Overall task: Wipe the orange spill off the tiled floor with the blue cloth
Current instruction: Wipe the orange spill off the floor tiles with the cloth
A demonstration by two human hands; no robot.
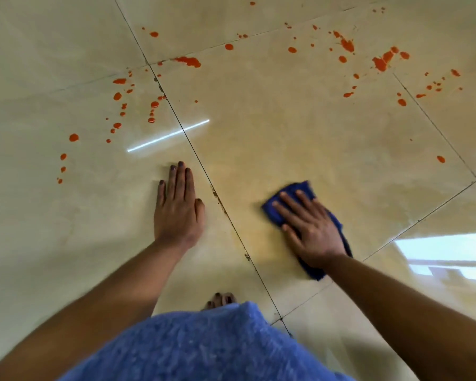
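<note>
While the left hand [177,213] lies flat on the tiled floor [327,138], fingers straight and together, holding nothing, the right hand [312,229] presses the blue cloth [304,189] down with fingers spread, its grip loose, not curled round it. Orange spill [188,61] lies in drops across the tiles beyond both hands, well apart from the cloth. Blue garment [204,347] fills the bottom edge, toes [221,298] peeking out.

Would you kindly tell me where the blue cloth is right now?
In the head view, the blue cloth lies flat on the tiled floor right of centre, under the right hand, just right of the grout line separating it from the left hand.
</note>
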